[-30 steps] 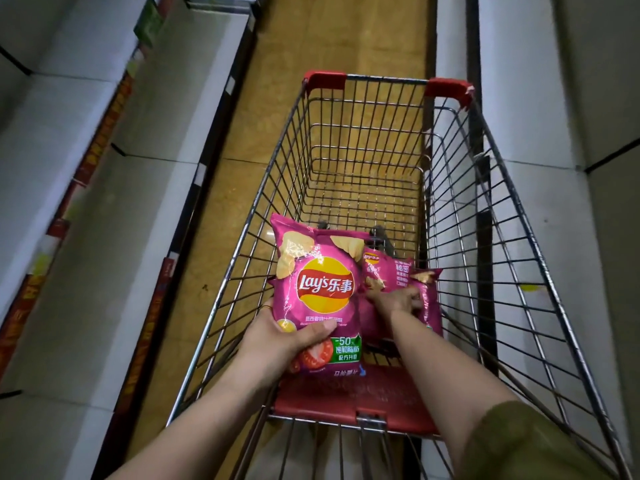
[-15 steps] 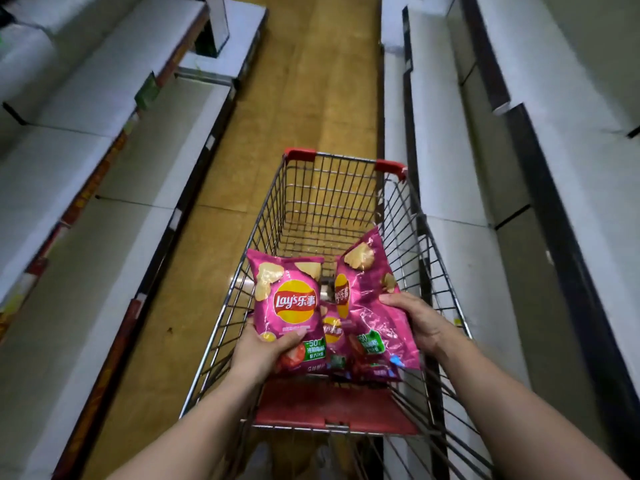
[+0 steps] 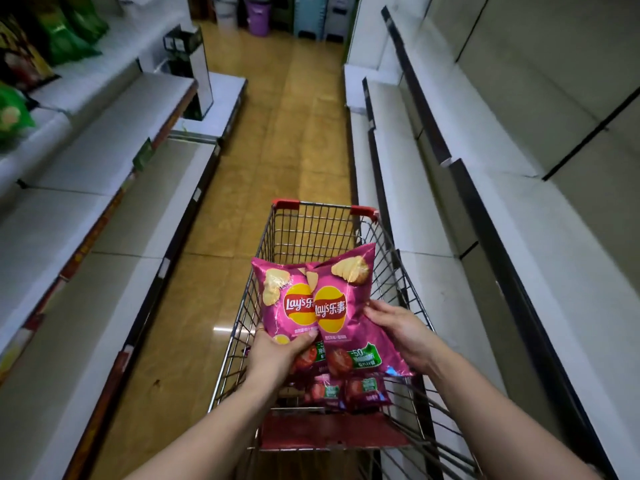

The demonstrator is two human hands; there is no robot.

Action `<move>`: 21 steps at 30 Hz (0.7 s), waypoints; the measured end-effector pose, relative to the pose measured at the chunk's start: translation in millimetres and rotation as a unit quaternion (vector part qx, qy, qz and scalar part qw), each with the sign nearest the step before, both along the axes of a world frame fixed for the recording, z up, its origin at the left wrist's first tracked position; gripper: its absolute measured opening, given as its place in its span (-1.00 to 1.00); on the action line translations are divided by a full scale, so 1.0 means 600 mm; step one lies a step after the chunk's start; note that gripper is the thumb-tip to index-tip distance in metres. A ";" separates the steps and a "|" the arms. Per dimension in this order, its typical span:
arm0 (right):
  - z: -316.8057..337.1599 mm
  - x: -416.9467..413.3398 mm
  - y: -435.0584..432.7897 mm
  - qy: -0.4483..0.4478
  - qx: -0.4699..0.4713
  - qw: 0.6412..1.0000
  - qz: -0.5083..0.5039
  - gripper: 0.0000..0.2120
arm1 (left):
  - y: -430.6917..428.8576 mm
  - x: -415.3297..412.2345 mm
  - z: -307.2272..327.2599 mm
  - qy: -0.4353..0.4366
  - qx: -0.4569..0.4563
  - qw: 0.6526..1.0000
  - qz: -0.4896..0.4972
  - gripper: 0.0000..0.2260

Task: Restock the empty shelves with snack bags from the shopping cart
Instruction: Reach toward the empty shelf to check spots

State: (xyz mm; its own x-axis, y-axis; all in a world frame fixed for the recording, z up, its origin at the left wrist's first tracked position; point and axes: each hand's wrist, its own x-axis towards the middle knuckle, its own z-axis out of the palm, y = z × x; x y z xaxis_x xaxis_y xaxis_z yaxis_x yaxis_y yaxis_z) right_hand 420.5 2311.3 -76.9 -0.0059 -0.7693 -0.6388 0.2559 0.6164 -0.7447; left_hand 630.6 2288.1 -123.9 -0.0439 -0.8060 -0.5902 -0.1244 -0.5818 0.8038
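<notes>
Two pink Lay's chip bags are held up above the wire shopping cart (image 3: 384, 237). My left hand (image 3: 277, 351) grips the lower edge of the left bag (image 3: 280, 299), thumb across its front. My right hand (image 3: 401, 330) holds the right bag (image 3: 346, 306) by its right side; this bag overlaps the left one. More pink bags (image 3: 346, 393) lie in the cart near its red child seat (image 3: 311, 434). White shelves with nothing on them run along the left (image 3: 114, 216) and right (image 3: 519, 244) of the aisle.
Green and dark snack bags (image 3: 52, 32) stand on the upper left shelves. The yellow tiled floor (image 3: 277, 140) stretches ahead of the cart. A purple bin (image 3: 259, 15) and other containers stand at the far end. A dark display stand (image 3: 187, 64) sits on the left.
Both hands have lifted their pink bags higher out of the cart and brought them together. The view has tilted up, showing more of the aisle and the far end.
</notes>
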 end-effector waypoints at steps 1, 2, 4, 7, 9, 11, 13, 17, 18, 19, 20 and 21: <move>0.011 0.005 0.001 0.030 -0.010 0.999 -0.006 -0.71 | -0.002 -0.001 0.003 -0.003 -0.008 1.000 -0.003 -0.28; 0.024 0.011 0.003 0.064 -0.020 0.998 -0.010 -0.75 | -0.003 -0.001 0.007 -0.002 -0.014 1.000 -0.003 -0.23; 0.047 0.022 0.010 0.125 -0.042 0.991 -0.012 -0.78 | -0.006 -0.001 0.009 0.003 -0.027 1.000 -0.010 -0.15; 0.079 0.036 0.024 0.161 -0.071 0.984 0.028 -0.63 | -0.009 -0.003 0.017 0.006 -0.040 0.999 -0.031 -0.08; 0.103 0.045 0.037 0.188 -0.073 0.977 0.063 -0.46 | -0.010 -0.005 0.027 0.008 -0.048 0.998 -0.045 -0.10; 0.120 0.050 0.048 0.221 -0.075 0.970 0.063 -0.27 | -0.010 -0.008 0.042 0.017 -0.065 0.996 -0.059 -0.11; 0.140 0.052 0.058 0.255 -0.094 0.962 0.027 -0.27 | -0.009 -0.008 0.069 0.033 -0.080 0.993 -0.076 -0.15; 0.215 0.037 0.083 0.306 -0.139 0.940 -0.048 -0.54 | -0.005 -0.008 0.145 0.095 -0.118 0.981 -0.124 -0.31; 0.240 0.032 0.093 0.305 -0.147 0.939 -0.058 -0.58 | -0.004 -0.011 0.164 0.106 -0.130 0.976 -0.143 -0.32; 0.263 0.028 0.105 0.296 -0.160 0.939 -0.067 -0.64 | -0.002 -0.015 0.183 0.118 -0.141 0.970 -0.159 -0.34; 0.287 0.024 0.119 0.286 -0.177 0.939 -0.077 -0.67 | 0.002 -0.021 0.203 0.131 -0.149 0.965 -0.170 -0.37; 0.307 0.020 0.133 0.280 -0.192 0.936 -0.087 -0.69 | 0.006 -0.028 0.222 0.148 -0.156 0.960 -0.178 -0.41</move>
State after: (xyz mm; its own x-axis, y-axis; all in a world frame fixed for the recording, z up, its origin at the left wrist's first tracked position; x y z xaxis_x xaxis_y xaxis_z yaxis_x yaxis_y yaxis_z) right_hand 432.3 2391.3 107.3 -0.4034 -0.8984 -0.1736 -0.1705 0.2602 -0.9504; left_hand 614.0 2291.5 9.3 -0.4782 -0.8446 -0.2408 -0.0100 -0.2689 0.9631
